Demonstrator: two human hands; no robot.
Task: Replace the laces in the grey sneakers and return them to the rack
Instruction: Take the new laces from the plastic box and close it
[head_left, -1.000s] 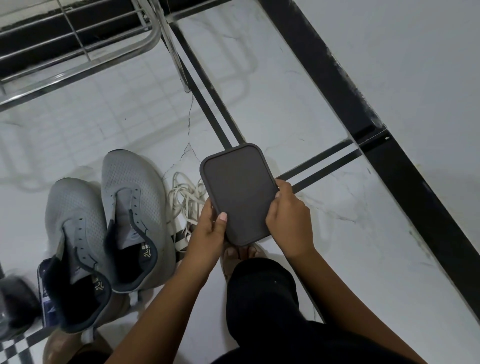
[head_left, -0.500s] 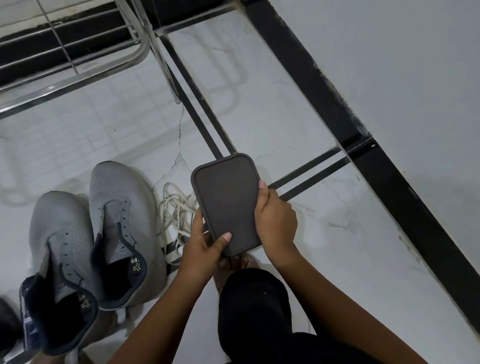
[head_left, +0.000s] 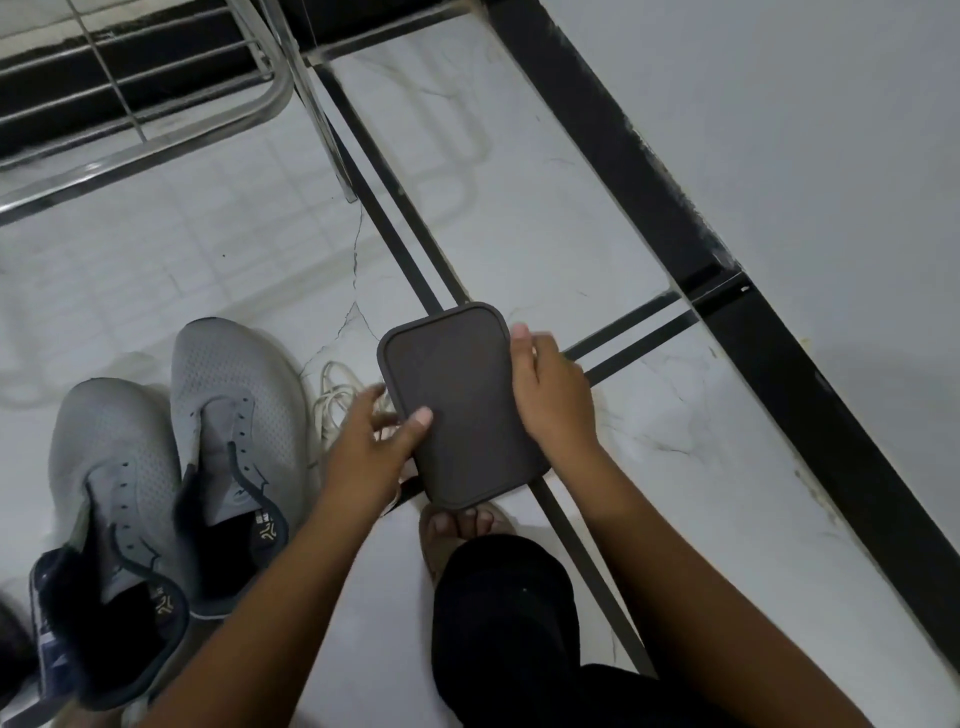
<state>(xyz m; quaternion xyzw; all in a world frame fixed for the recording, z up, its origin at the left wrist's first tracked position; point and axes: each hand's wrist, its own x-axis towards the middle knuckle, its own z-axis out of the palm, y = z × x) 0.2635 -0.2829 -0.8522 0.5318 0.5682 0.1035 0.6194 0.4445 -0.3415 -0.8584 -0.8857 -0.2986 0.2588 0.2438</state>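
Dark brown rounded rectangular lid-like panel (head_left: 462, 405) gripped along its edge by right hand (head_left: 553, 395), left hand (head_left: 371, 447) fingers seemingly loosening, thumb on top, laceless grey mesh sneakers (head_left: 171, 467) beside cream laces (head_left: 337, 400) on floor

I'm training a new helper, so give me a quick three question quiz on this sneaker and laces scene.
1. True or false: the grey sneakers have laces threaded in.
2. Which hand grips the dark flat case along its edge? A left, B right.
3. Fill in: the white laces lie on the ____ beside the sneakers.

Key: 1 false; 2 B, the right hand, while the left hand rests its thumb on top; 3 floor.
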